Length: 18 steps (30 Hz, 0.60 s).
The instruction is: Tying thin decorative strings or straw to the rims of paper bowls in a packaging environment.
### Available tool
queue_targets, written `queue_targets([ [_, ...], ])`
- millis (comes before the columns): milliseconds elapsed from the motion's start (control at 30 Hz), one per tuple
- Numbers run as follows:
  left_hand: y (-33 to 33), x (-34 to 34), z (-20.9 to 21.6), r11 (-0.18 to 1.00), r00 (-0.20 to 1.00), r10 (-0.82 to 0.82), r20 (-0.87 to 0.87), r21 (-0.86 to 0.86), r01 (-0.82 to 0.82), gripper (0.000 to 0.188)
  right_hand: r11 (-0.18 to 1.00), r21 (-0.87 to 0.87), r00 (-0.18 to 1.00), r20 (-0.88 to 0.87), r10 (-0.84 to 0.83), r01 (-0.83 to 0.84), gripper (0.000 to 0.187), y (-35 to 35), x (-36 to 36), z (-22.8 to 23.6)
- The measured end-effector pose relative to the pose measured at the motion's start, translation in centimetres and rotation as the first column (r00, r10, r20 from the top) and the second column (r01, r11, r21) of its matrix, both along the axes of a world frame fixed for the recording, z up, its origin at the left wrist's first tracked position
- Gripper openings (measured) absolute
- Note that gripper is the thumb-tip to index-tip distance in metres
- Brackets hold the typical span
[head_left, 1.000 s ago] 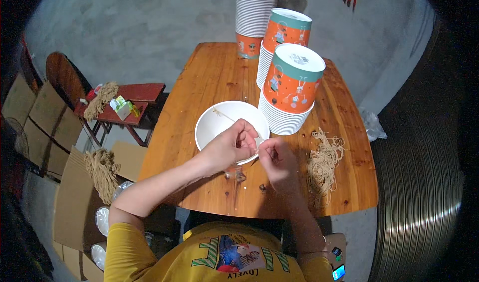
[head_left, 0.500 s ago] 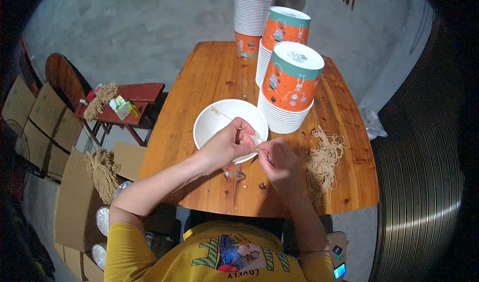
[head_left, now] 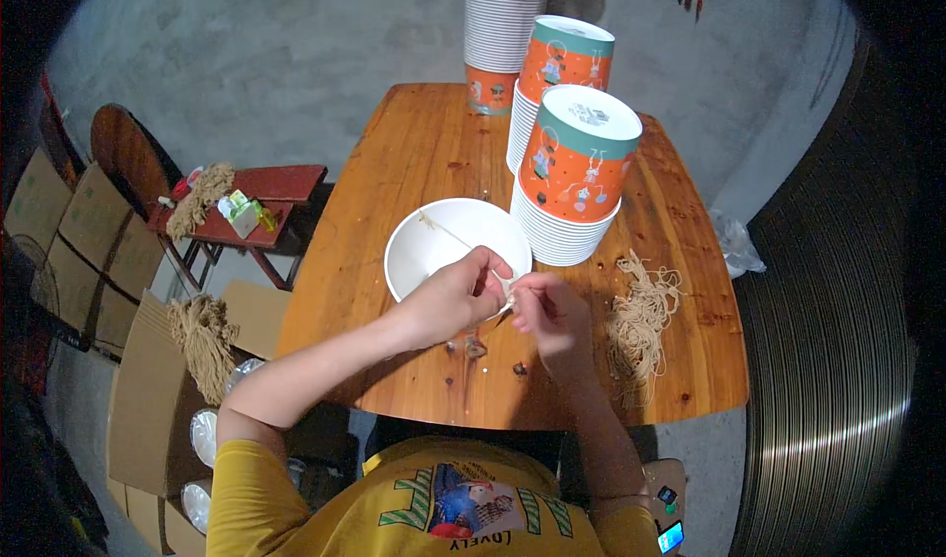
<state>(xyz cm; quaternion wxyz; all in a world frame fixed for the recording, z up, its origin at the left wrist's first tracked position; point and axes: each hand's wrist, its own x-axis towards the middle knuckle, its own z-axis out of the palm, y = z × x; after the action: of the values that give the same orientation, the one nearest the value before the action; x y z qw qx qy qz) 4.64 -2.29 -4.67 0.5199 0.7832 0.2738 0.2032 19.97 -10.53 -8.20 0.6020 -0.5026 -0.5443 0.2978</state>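
Observation:
A white paper bucket [head_left: 419,252] stands mouth up on the wooden table in front of me. A thin beige string [head_left: 450,232] runs from a knotted tuft by its far left rim across the opening to my left hand [head_left: 463,291]. That hand is closed in a pinch at the near right rim, gripping the string. My right hand [head_left: 550,313] meets it just outside the rim, thumb and forefinger pinched together on the string's end. The fingers partly hide the pinched part of the string.
Nested stacks of orange and green paper buckets [head_left: 581,168] rise close beyond my right hand. A loose pile of beige strings [head_left: 645,326] lies at the table's right. More string bundles [head_left: 204,345] and a low red bench [head_left: 286,183] are off to the left.
My right hand has turned slightly and its fingers have lifted a little at the rim. My left hand has shifted slightly but keeps its pinch. The bucket stays in place.

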Motion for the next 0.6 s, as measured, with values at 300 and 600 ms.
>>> queue_targets([
  [300, -0.25, -0.04, 0.33, 0.978, 0.989, 0.094, -0.113, 0.194, -0.071, 0.016, 0.999, -0.032, 0.994, -0.105, 0.037, -0.041, 0.008, 0.03, 0.01, -0.04],
  [600, -0.1, -0.04, 0.88, 0.994, 0.989, 0.064, -0.13, 0.097, -0.052, 0.014, 0.998, -0.049, 0.999, -0.012, 0.031, -0.031, 0.008, 0.04, 0.14, -0.45],
])
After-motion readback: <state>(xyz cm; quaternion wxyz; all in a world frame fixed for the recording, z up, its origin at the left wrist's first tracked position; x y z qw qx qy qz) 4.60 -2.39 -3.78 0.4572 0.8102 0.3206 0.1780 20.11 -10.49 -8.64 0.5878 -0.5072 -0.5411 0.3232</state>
